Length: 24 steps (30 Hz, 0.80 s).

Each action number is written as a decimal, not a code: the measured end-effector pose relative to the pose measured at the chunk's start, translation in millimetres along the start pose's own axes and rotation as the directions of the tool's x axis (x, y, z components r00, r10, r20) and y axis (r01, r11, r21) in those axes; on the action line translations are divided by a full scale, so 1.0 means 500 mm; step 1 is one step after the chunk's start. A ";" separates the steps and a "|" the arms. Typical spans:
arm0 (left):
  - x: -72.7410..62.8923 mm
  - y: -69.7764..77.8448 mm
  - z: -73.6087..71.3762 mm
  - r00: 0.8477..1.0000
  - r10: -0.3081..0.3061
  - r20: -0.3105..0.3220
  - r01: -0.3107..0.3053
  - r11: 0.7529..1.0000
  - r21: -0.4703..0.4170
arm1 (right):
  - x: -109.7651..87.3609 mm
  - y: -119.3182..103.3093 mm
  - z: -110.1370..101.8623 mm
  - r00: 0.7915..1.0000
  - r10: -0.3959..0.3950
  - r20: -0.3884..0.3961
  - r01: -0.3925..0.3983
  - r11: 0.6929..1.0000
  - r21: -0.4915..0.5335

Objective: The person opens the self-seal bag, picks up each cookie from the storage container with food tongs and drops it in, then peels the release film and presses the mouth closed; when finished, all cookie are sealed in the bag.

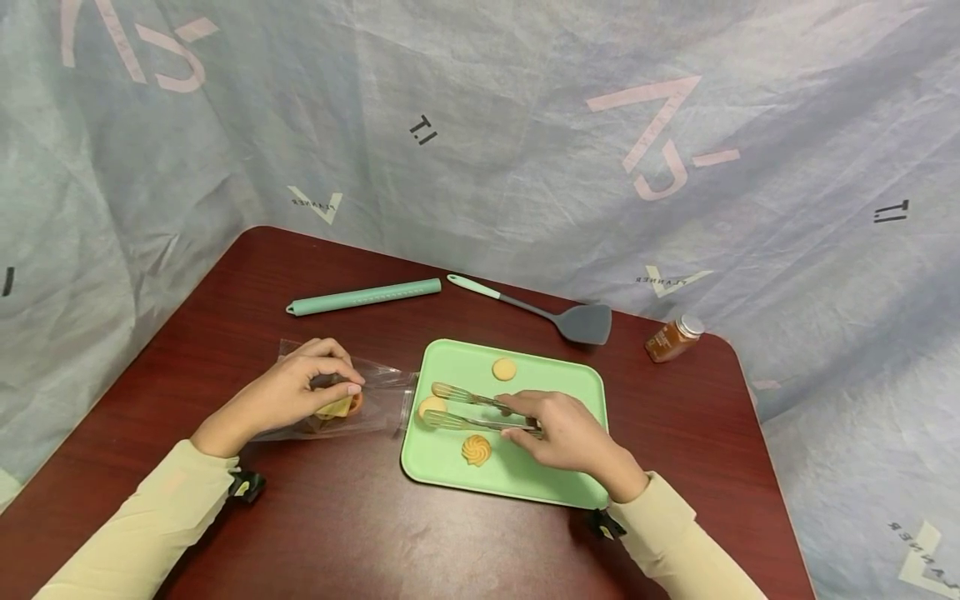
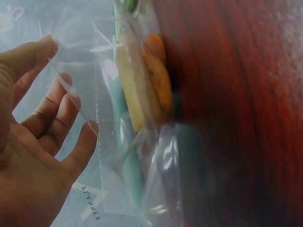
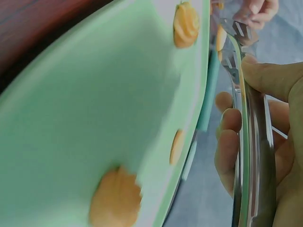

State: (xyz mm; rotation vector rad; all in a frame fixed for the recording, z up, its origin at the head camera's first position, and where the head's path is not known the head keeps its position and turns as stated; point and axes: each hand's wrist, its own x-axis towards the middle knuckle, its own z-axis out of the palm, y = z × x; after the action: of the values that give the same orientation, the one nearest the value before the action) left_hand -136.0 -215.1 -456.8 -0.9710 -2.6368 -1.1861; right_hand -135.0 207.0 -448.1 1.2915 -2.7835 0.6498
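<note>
Work at a dark red table (image 1: 435, 542), ordered from the foreground back. Pale yellow sleeves (image 1: 150, 508) enter at the lower left and lower right of the frame. Right of centre, the right hand (image 1: 558, 429) grips metal tongs (image 1: 468, 422), its fingers curled round them. The 2 slotted tips flank a plain cookie (image 1: 432, 407) at the left of a light green tray (image 1: 570, 375); whether they touch it cannot be told. On the tray, a swirl cookie (image 1: 476, 450) lies below the tips and a second plain cookie (image 1: 504, 369) near the upper edge; the right wrist view shows 1 more swirl cookie (image 3: 116, 198) at its bottom. Left of centre, the left hand (image 1: 307, 387) pinches a clear bag (image 1: 384, 400) between thumb and forefinger. Inside are a yellow slice (image 2: 132, 85) and orange pieces (image 2: 161, 90); the bag's right end meets the tray's left edge. Beyond, left to right: green rod (image 1: 366, 297), spatula (image 1: 585, 324), silver-lidded jar (image 1: 672, 339). Behind hangs a printed grey cloth (image 1: 480, 183).
</note>
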 end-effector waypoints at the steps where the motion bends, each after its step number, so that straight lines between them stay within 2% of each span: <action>1: -0.001 0.000 0.000 1.000 -0.001 0.000 0.001 1.000 0.001 | 0.009 -0.004 0.003 1.000 -0.004 0.006 0.004 1.000 0.002; 10: -0.003 0.006 -0.002 1.000 -0.009 0.001 0.009 1.000 0.006 | 0.077 -0.039 0.041 0.997 -0.032 0.072 0.029 0.999 0.046; 18: -0.004 0.002 -0.002 0.996 0.071 -0.048 -0.068 0.996 0.058 | 0.110 -0.053 0.060 0.993 -0.031 0.110 0.023 0.997 0.069; 24: -0.007 -0.005 -0.006 0.997 0.066 -0.048 -0.064 0.997 0.042 | 0.122 -0.047 0.050 0.991 -0.019 0.136 -0.001 0.989 0.147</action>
State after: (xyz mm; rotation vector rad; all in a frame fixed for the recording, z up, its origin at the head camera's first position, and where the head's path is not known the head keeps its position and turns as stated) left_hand -135.3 -220.3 -457.5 -0.9992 -2.5604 -1.1238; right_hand -153.9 139.9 -451.8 1.4260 -2.8837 0.8104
